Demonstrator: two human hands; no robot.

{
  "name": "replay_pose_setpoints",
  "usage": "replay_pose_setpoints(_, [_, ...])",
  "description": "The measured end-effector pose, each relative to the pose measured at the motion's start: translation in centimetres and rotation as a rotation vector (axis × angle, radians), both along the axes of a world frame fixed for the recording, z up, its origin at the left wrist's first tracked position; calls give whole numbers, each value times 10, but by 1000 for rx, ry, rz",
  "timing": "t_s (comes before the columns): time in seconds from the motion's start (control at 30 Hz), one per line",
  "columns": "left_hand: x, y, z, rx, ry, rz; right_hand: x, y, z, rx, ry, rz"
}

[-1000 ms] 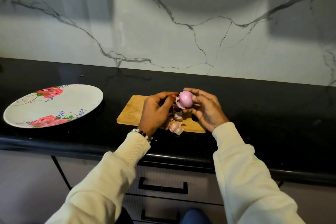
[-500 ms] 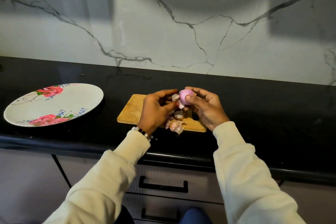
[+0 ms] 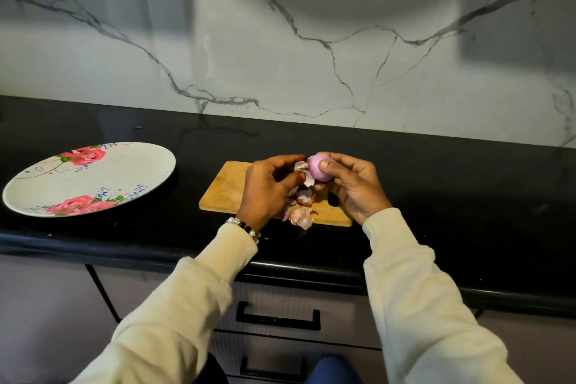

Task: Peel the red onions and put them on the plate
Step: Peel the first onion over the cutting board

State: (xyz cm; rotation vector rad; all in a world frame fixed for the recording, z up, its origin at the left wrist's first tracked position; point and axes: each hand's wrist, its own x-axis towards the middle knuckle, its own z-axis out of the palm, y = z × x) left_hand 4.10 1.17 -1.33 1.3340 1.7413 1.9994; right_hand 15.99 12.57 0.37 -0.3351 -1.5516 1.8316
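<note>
Right hand point(image 3: 352, 184) grips the red onion point(image 3: 316, 169) from its right side, thumb across the front, held above the cutting board point(image 3: 227, 187). Left hand point(image 3: 265, 187) sits just left of that grip, fingers pinching a loose flap of skin point(image 3: 307, 176) still attached on the onion's left face. Likely next pull goes left and down, away from the grip. Onion is near round, long axis unclear. Plate point(image 3: 149, 165) lies well left on the counter point(image 3: 436, 171), left hand nearer. No readable writing or brands.
</note>
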Motion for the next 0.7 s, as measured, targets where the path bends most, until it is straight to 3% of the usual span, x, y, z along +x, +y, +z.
replay_pose_setpoints(0.17, [0, 1, 1, -5, -20, -24, 0, 2, -3, 7, -6, -28])
replay_pose_setpoints(0.37, [6, -2, 7, 42, -204, -98, -2, 1, -2, -25, 26, -18])
replay_pose_setpoints(0.5, [3, -1, 6, 52, -259, -39, -7, 1, -2, -51, 69, -55])
replay_pose_setpoints(0.7, [3, -2, 8, 86, -414, -33, -11, 0, -6, 36, 88, -98])
